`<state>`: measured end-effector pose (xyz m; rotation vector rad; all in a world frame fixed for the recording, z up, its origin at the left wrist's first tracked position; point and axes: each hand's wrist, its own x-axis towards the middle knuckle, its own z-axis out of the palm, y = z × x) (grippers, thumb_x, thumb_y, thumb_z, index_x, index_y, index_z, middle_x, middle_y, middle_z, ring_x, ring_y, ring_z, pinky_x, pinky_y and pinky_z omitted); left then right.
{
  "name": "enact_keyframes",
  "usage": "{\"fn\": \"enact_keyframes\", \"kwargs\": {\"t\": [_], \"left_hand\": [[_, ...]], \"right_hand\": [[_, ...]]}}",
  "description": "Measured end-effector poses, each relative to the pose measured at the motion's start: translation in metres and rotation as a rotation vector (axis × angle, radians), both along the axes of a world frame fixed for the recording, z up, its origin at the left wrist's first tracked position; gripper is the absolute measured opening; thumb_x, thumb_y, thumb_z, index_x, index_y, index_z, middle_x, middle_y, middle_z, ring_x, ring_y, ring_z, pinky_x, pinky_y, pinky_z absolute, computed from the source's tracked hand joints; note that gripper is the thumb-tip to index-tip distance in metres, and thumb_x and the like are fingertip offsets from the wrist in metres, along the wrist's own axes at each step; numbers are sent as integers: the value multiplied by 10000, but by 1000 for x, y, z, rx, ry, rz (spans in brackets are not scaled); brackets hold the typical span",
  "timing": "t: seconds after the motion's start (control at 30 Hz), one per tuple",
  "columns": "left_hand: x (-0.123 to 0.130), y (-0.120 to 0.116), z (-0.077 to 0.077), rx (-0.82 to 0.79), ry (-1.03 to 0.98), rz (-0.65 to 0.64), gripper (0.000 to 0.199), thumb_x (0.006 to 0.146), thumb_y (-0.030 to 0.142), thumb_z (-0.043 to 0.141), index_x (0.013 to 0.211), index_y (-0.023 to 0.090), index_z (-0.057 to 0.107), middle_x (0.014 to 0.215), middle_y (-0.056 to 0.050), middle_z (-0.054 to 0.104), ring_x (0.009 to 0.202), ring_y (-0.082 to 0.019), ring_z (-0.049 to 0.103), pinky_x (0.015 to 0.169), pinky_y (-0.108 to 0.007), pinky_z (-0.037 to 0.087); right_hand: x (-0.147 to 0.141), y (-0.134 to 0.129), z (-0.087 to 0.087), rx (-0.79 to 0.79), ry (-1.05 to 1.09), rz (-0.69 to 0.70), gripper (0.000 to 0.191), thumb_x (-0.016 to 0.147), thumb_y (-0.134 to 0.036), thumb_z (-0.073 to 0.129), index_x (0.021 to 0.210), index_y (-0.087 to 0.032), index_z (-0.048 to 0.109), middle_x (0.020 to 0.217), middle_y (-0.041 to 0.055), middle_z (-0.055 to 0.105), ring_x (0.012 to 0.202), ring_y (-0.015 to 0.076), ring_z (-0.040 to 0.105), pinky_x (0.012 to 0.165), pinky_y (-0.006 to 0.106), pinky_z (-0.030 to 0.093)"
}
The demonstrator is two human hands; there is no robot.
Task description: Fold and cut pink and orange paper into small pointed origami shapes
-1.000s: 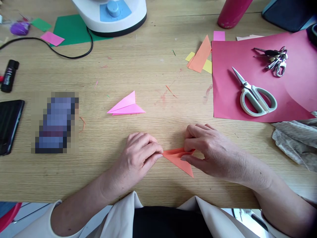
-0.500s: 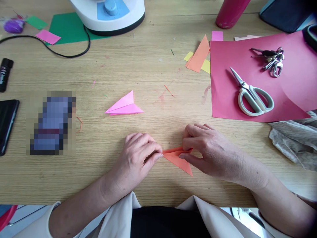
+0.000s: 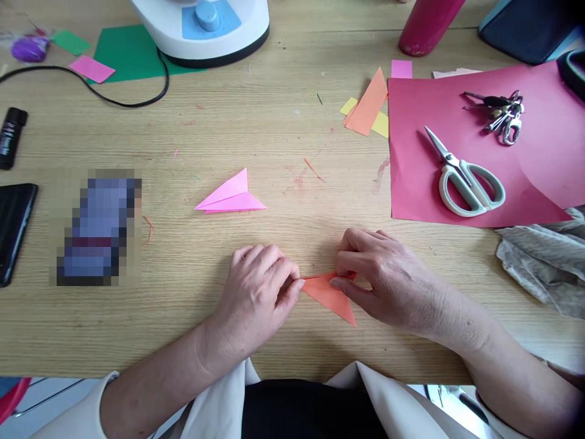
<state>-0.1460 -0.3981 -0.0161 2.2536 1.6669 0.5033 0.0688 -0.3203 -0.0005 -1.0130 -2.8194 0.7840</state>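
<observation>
An orange folded paper plane (image 3: 333,299) lies between my hands near the table's front edge, its narrow tip to the left. My left hand (image 3: 261,289) pinches that tip between thumb and forefinger. At the wider right end, my right hand (image 3: 377,274) grips the upper fold, its thumb over the paper and its fingers curled behind. Part of that fold is hidden under the fingers. A pink paper plane (image 3: 233,195) rests on the table beyond my left hand, its point also to the left.
Scissors (image 3: 470,174) and keys (image 3: 505,116) lie on a red paper sheet (image 3: 415,110) at right. Orange paper pieces (image 3: 368,103) sit beside it. A pixelated phone-like shape (image 3: 98,231), a dark phone (image 3: 13,231) and a black glue stick (image 3: 11,137) are at left. A white appliance (image 3: 205,30) stands behind.
My left thumb and fingers have shifted slightly at the plane's tip, and the orange upper fold looks flatter and narrower. The right hand keeps nearly the same place.
</observation>
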Motion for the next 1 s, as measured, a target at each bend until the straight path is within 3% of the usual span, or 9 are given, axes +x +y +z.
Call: {"fn": "enact_keyframes", "kwargs": {"t": [0.53,0.63,0.73,1.0], "left_hand": [[-5,-1,-5,69,75,-69,175,967,261,532,830,182,607,832,-39,620,783,-196,522,795,-400,384],[-5,-7,-5,239,23,-157,134,967,179,533,983,175,666,891,-46,654,836,-191,536,846,-405,409],[-4,-13,-6,369,36,-308,291,983,72,451,1146,159,676,977,-38,707,903,-179,557,935,-417,409],[-5,-17,-5,340,113,-462,296,960,30,485,1188,50,672,1140,-80,737,977,-213,611,892,-417,469]], "right_hand": [[-1,1,-2,59,-11,10,224,922,-237,587,712,-160,594,841,51,545,725,164,517,693,320,354],[-2,1,-2,48,-9,5,226,919,-237,592,709,-155,604,839,53,546,739,170,525,706,325,366],[-3,1,-2,41,-2,-11,224,913,-233,597,705,-154,622,825,51,542,729,170,520,705,330,372],[8,8,0,-80,122,32,178,898,-208,618,735,-141,644,845,57,544,748,163,512,706,312,399]]}}
